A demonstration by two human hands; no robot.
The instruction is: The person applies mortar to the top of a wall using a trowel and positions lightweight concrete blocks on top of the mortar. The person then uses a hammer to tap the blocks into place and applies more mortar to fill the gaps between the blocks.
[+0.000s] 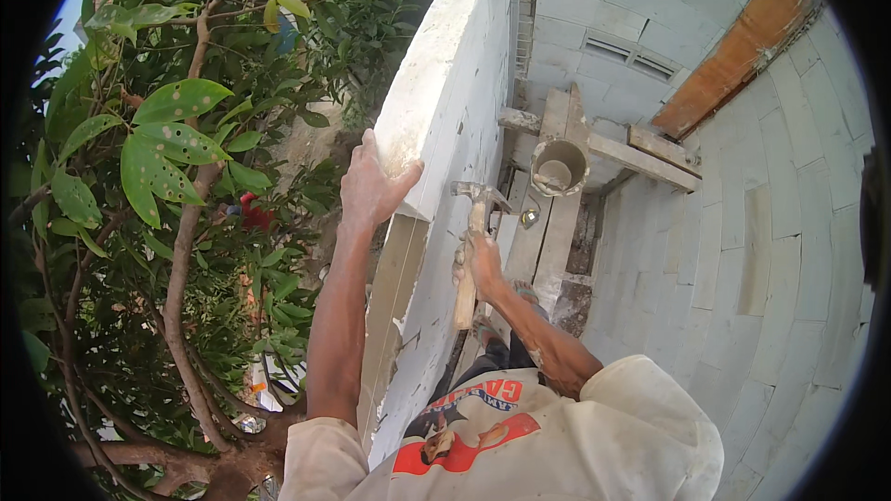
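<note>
My left hand rests on the near end of a white wall block, thumb and fingers spread apart over its corner. The block stands on top of a light wall that runs away from me. My right hand is wrapped round the wooden handle of a hammer. The metal hammer head is up, close beside the wall's inner face, and the handle's lower end sticks out below my fist. Nearer to me, the lower wall top shows greyish-tan beside the raised block.
A mortar-stained bucket stands on wooden planks right of the wall, with a small round metal object near it. My feet are on the planks. A block wall rises at right. Leafy branches crowd the left side.
</note>
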